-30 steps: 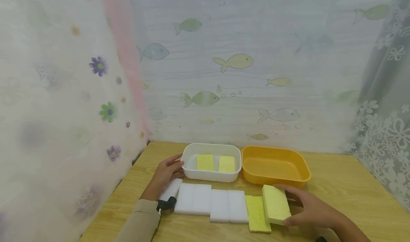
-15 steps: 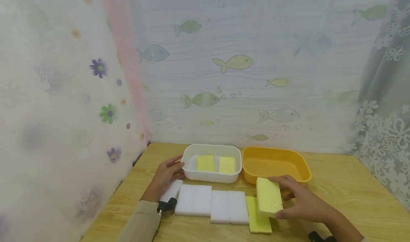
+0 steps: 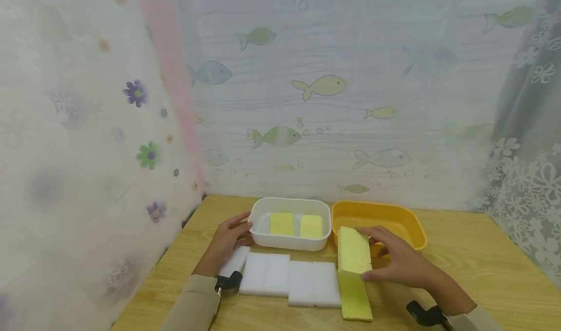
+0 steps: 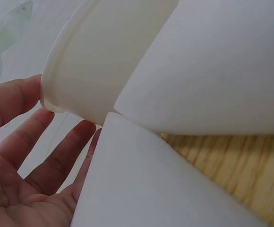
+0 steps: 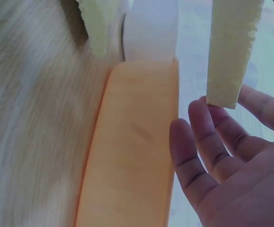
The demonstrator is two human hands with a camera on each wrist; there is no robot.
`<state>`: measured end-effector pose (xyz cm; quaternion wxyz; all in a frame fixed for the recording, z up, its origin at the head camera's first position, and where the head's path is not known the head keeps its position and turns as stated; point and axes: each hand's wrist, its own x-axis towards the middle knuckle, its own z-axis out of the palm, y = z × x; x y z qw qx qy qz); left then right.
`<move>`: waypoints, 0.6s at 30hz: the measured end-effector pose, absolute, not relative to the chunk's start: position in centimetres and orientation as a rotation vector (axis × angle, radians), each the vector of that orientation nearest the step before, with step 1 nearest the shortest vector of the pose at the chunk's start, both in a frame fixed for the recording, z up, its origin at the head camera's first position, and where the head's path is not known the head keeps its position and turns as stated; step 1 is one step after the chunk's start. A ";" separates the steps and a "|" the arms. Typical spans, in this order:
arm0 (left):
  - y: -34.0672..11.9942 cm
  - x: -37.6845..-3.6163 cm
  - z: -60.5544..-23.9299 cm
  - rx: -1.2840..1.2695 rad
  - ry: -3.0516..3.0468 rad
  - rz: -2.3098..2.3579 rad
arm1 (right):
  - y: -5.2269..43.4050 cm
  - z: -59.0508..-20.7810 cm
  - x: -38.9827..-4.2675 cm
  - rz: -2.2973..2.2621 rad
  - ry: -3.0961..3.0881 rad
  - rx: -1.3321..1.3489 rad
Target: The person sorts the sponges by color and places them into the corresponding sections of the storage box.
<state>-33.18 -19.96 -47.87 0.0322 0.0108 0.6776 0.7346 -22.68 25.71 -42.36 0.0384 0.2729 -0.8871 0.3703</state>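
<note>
Nearest to us, a row of white sponge blocks (image 3: pixel 289 280) lies flat along the front of the wooden table (image 3: pixel 482 267), with one yellow sponge (image 3: pixel 354 298) flat at the row's right end; laid side by side like this, each piece can be taken singly. Our right hand (image 3: pixel 401 260) holds a second yellow sponge, the lifted sponge (image 3: pixel 352 250), pinched by its edges between thumb and fingers and raised on a tilt above the flat one, in front of the orange tub (image 3: pixel 394 219); the right wrist view shows it hanging clear of the fingers (image 5: pixel 201 142) below, so the grip is light and at the rim of the piece. Our left hand (image 3: pixel 225 238) rests against the left wall of the white tub (image 3: pixel 263 236), thumb on the rim and fingers relaxed alongside, which we judge steadies the tub. One white block (image 3: pixel 234 260) sits just beneath that hand. Farther back, the white tub holds two yellow sponges (image 3: pixel 295 224) lying flat side by side, while the orange tub beside it looks bare inside.
</note>
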 end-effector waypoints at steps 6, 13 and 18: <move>-20.0 -33.1 -47.9 0.021 2.092 2.265 | 24.7 -41.8 -23.6 1.096 -2.729 0.814; -20.1 -33.2 -47.9 0.036 2.083 2.277 | 23.6 -41.4 -25.0 1.060 -2.727 0.817; -20.1 -33.3 -48.1 0.039 2.072 2.284 | 22.9 -41.1 -25.9 1.040 -2.742 0.808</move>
